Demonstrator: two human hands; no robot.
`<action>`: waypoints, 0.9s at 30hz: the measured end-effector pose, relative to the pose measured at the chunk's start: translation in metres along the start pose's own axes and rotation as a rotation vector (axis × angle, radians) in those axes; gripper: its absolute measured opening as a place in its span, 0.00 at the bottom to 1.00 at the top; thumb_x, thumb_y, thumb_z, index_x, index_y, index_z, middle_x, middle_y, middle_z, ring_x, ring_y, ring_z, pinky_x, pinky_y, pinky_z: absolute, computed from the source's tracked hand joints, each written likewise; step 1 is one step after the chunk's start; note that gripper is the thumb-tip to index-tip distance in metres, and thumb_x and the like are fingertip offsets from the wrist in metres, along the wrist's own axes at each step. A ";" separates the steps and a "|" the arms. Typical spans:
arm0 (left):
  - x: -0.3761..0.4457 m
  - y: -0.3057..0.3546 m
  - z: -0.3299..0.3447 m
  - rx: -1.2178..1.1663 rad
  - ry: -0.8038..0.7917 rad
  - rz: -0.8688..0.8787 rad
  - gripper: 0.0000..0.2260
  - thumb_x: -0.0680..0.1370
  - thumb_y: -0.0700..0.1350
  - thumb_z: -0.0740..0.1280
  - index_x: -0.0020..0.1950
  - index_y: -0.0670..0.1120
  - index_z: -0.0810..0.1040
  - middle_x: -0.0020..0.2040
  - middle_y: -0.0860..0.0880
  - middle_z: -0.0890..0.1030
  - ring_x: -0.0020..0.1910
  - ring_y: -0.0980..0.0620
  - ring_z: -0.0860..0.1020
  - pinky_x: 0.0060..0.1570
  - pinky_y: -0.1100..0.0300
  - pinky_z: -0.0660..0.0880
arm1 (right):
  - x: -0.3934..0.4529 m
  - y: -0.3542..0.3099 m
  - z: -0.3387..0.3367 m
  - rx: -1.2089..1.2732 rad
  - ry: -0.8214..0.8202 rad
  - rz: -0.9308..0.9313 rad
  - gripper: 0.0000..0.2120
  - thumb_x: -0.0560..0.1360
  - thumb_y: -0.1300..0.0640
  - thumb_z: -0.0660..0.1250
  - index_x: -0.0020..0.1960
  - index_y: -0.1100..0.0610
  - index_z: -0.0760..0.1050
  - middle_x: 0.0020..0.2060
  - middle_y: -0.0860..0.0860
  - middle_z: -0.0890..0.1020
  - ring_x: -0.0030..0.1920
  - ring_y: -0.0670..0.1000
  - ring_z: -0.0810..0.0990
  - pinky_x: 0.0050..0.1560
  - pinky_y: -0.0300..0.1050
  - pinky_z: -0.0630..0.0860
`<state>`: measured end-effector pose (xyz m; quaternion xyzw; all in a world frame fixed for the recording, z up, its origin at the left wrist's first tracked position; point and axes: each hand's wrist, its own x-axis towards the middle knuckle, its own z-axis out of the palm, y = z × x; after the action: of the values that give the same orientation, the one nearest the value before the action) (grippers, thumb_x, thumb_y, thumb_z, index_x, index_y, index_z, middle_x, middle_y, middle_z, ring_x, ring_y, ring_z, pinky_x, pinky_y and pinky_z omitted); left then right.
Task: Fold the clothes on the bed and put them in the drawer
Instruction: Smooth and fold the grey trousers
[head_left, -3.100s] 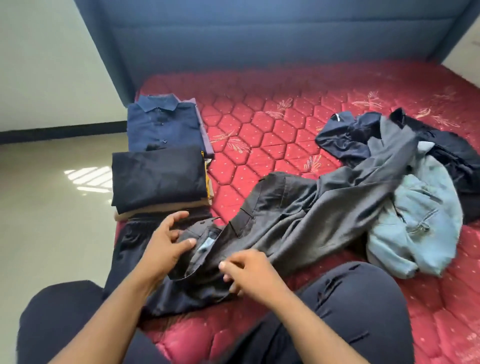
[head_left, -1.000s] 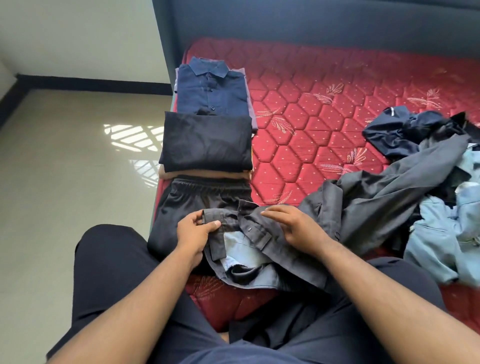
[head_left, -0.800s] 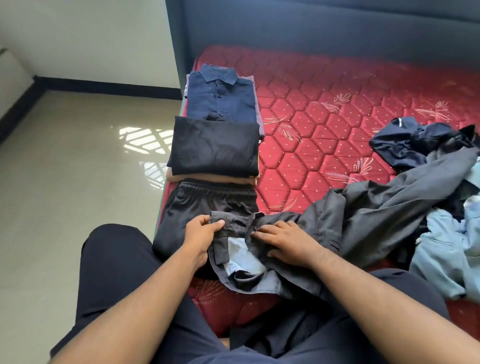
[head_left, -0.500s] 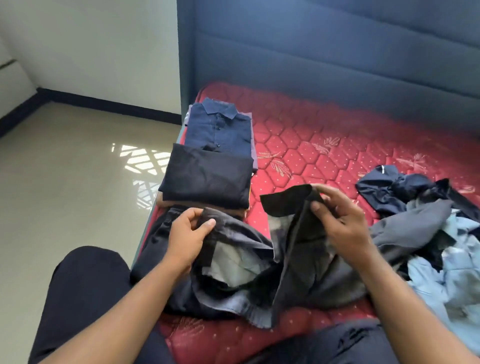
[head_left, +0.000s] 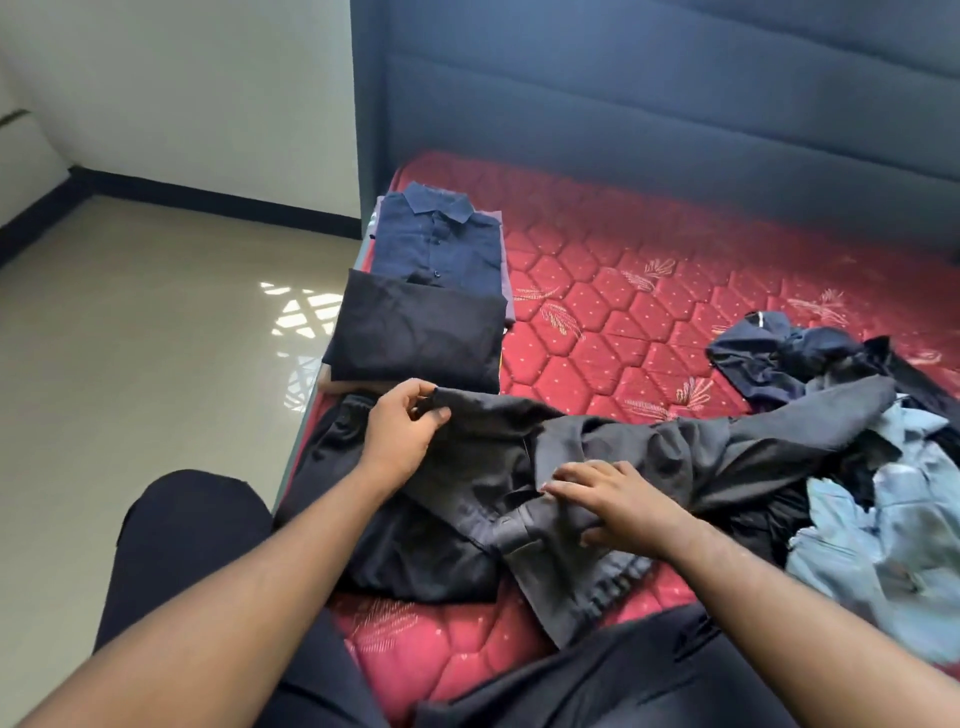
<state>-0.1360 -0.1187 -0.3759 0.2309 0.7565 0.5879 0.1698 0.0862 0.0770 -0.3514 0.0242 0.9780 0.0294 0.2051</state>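
Red quilted mattress (head_left: 649, 322) fills the scene, set against a padded blue headboard (head_left: 623, 104), with a glossy beige floor (head_left: 130, 364) to the left. Along the mattress's left edge sit finished pieces: a folded navy collared shirt (head_left: 436, 239) farthest away, a folded black garment (head_left: 415, 338) nearer, and black shorts with an elastic waistband (head_left: 332, 457) lying flat just in front of the person's knees. On the right is an unfolded heap holding a crumpled navy garment (head_left: 753, 364) and pale blue denim (head_left: 883, 545).

Between the two groups, grey trousers (head_left: 597, 457) stretch across the bed, their waist end over the black shorts and their legs trailing into the heap. Half a second ago the right hand held a flap of this cloth up in the air; now the cloth lies down on the mattress. The left hand (head_left: 400, 436) pinches the far corner of the waistband between thumb and fingers. The right hand (head_left: 608, 499) rests on the near waistband, fingers extended; whether the thumb grips beneath cannot be told.

This looks like the laying-out stage: the trousers are spread but not yet folded, and the legs likely need pulling free of the heap. No drawer is in view.
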 end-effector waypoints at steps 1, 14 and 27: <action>-0.003 -0.002 0.003 0.045 -0.011 0.024 0.08 0.74 0.37 0.74 0.46 0.48 0.80 0.42 0.51 0.83 0.43 0.55 0.80 0.48 0.59 0.76 | -0.005 -0.003 0.004 -0.004 0.031 0.020 0.50 0.59 0.44 0.79 0.75 0.42 0.58 0.71 0.47 0.69 0.66 0.53 0.73 0.56 0.51 0.73; -0.055 -0.013 0.027 0.235 -0.034 0.238 0.08 0.72 0.33 0.74 0.50 0.40 0.81 0.47 0.48 0.82 0.48 0.59 0.76 0.51 0.77 0.67 | 0.008 -0.045 0.032 -0.110 0.191 -0.079 0.33 0.53 0.38 0.80 0.55 0.47 0.77 0.59 0.44 0.77 0.64 0.52 0.71 0.62 0.55 0.61; -0.050 0.001 0.030 -0.024 -0.084 0.167 0.11 0.74 0.35 0.73 0.48 0.51 0.80 0.43 0.56 0.80 0.43 0.62 0.78 0.49 0.63 0.74 | 0.012 -0.039 -0.006 0.013 0.640 -0.208 0.08 0.74 0.47 0.66 0.48 0.50 0.79 0.50 0.46 0.80 0.55 0.52 0.77 0.53 0.50 0.67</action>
<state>-0.0781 -0.1212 -0.3833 0.3155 0.7198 0.5987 0.1545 0.0710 0.0390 -0.3532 -0.0848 0.9902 0.0082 -0.1109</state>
